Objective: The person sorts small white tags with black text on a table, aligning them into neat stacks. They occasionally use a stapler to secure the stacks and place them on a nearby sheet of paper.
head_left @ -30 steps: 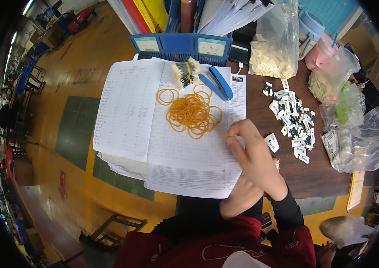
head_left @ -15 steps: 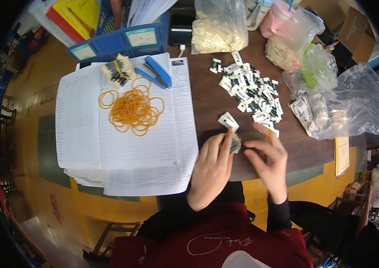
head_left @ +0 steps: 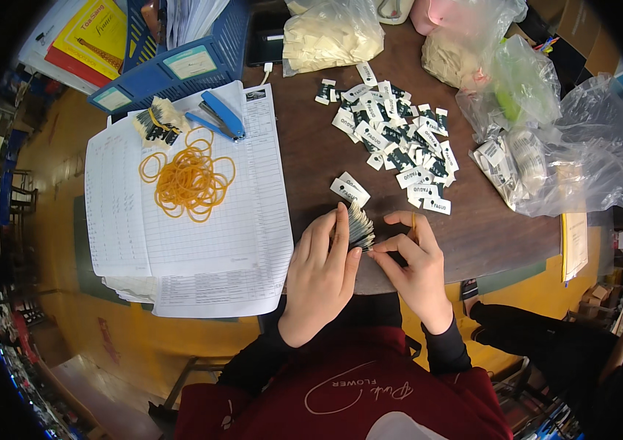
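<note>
A thick stack of small fabric labels [head_left: 360, 227] stands on edge at the near side of the brown table, its ends fanned. My left hand [head_left: 320, 268] is closed around its left side, fingers along it and thumb at the near end. At the stack's near right corner, my right hand [head_left: 416, 270] pinches with thumb and a finger; whether it grips one label or several is hidden. An orange rubber band [head_left: 414, 222] loops a raised finger of that hand. Just beyond the stack lie a couple of white labels [head_left: 350, 189], and farther off a loose pile of white and dark green labels [head_left: 392, 139].
Left of my hands, an open notebook [head_left: 117, 220] on printed sheets carries a heap of rubber bands [head_left: 187, 182], a banded label bundle [head_left: 159, 123] and a blue stapler [head_left: 216, 116]. Plastic bags [head_left: 333, 40] stand at the back and right. Someone's dark-clothed leg [head_left: 546, 337] shows at right.
My right hand has come left, from apart to touching the stack's corner. The left hand's thumb now shows at the stack, and more of the stack is visible. The whole view has shifted slightly.
</note>
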Demonstrator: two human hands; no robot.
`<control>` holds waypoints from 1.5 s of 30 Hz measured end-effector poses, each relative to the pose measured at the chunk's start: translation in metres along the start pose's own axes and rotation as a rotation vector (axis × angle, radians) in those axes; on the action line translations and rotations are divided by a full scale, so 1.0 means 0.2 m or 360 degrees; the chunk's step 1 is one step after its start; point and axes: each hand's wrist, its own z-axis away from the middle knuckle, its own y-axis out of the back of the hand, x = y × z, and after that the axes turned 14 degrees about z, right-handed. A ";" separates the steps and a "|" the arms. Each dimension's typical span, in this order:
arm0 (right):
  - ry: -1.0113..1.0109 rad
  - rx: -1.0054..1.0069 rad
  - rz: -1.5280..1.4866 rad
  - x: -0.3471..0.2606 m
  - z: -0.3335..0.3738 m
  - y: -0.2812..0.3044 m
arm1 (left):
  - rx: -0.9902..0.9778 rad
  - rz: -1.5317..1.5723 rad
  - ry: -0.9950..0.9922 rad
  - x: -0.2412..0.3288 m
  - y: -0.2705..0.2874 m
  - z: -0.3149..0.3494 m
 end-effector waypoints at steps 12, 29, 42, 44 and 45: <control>-0.0155 -0.0096 -0.0271 0.04 0.05 0.11 | 0.0007 -0.0073 0.0035 0.02 -0.01 0.00; -0.0334 0.0179 -0.0152 -0.17 0.07 -0.10 | 0.0109 -0.0067 -0.0008 0.00 -0.02 -0.01; -0.0308 0.0154 -0.0102 -0.12 0.05 0.03 | 0.0027 -0.0044 -0.0009 -0.01 -0.01 0.01; -0.0102 0.0091 0.0064 -0.09 0.03 0.03 | -0.0023 -0.0084 0.0012 0.00 -0.01 0.01; -0.0028 0.0064 0.0161 -0.08 0.03 0.02 | -0.0066 -0.0131 0.0024 0.01 -0.01 0.01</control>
